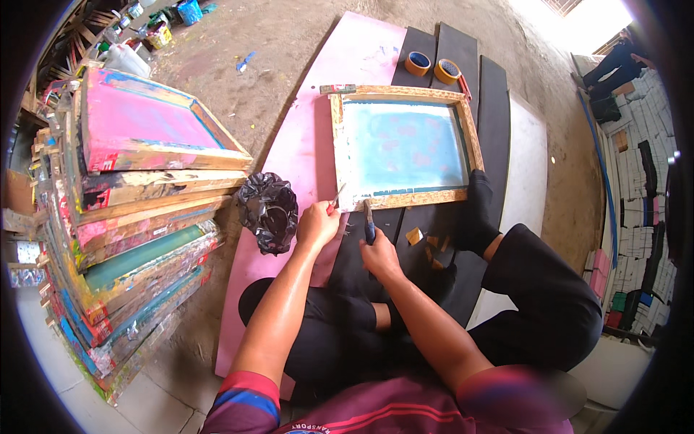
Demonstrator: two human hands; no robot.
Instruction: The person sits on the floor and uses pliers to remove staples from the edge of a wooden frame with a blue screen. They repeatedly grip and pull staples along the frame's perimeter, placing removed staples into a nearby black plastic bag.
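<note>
A wooden screen-printing frame (403, 197) with pale blue mesh (405, 145) lies in front of me, its left side whitish. At its near left corner, my left hand (318, 226) is closed on a small red-handled tool (333, 207) with a thin metal blade; its exact kind is unclear. My right hand (380, 254) grips a dark-blue-handled tool (370, 230), its metal head against the frame's near edge. I cannot make out whether it is a pair of pliers. My foot in a black sock (475, 210) rests by the frame's near right corner.
A crumpled black plastic bag (267, 213) sits left of my left hand. Farther left stands a tall stack of paint-stained frames (163, 181). Two tape rolls, one blue-cored (417, 64) and one orange (447, 71), lie beyond the frame on dark boards (494, 108). Scraps (414, 236) lie nearby.
</note>
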